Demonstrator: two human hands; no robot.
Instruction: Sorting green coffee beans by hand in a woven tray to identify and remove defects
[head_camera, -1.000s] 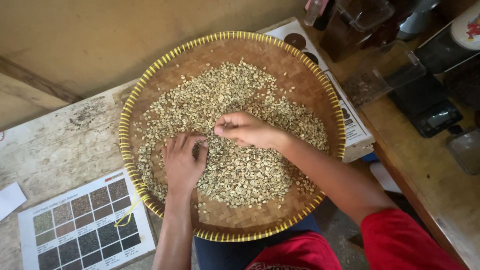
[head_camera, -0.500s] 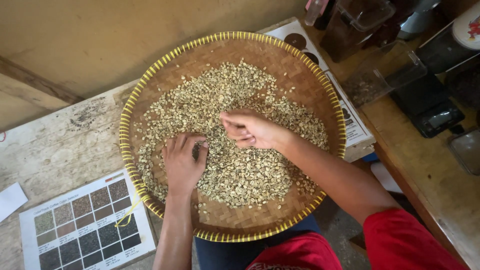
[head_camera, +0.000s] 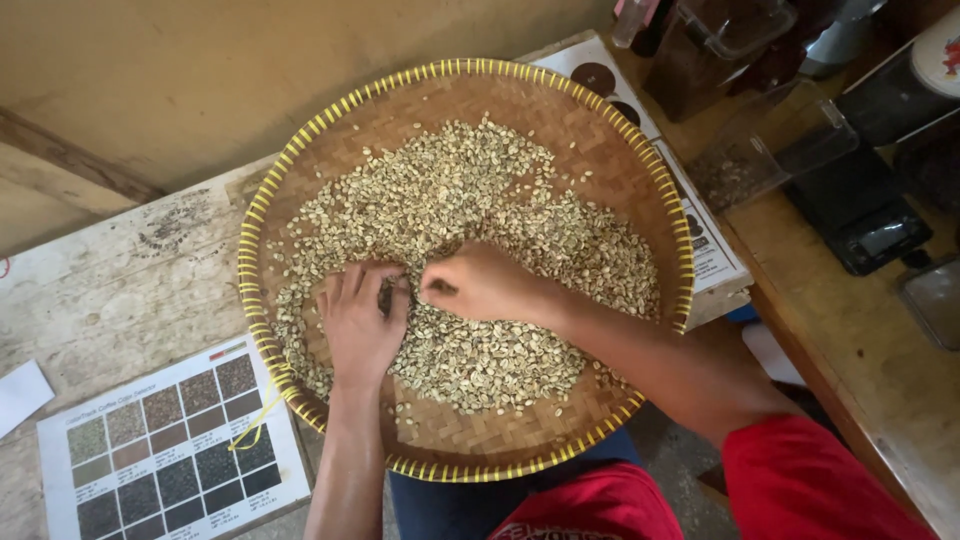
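Woven bamboo with a yellow-bound rim makes up the round tray (head_camera: 300, 150), which rests on a worn wooden table (head_camera: 130, 280) and reaches over its near edge. Pale green beans (head_camera: 450, 190) lie spread across the tray's middle — thick in the centre, thin toward the rim. The left hand (head_camera: 360, 325) lies palm-down on the beans at the tray's near left, fingers close together and slightly bent, with a small dark clump of beans just at its fingertips. The right hand (head_camera: 485, 285) comes in from the right, knuckles up, fingers curled down into the beans just beside the left fingertips; whether it pinches a bean I cannot tell. A printed chart (head_camera: 165, 450) of colour swatches lies left of the tray, and a black scale (head_camera: 855, 215) sits on the bench to the right.
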